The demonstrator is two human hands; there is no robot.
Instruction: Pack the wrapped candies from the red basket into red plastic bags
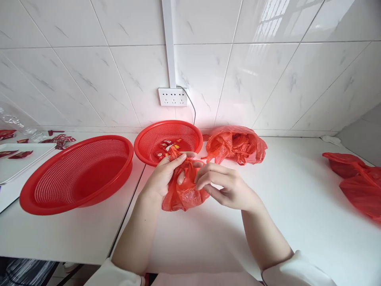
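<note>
My left hand (165,172) is wrapped round the gathered top of a red plastic bag (186,196), its thumb pressed against the twisted film. The crumpled, thin bag hangs over the white table, and its contents cannot be made out. On the bag's right side, my right hand (224,184) has curled fingers, with thumb and forefinger drawn together at the film. Their tips are partly hidden. Just behind the hands stands a round red mesh basket (145,137) with several small, shiny red packets (166,146) in it.
A larger red basket (80,178) stands left. Another bunched red bag (236,145) lies behind my right hand, and more red bags (357,178) lie far right. A white tray (26,159) with packets and a clear bottle (22,125) are far left. A socket strip (172,97) is on the tiled wall.
</note>
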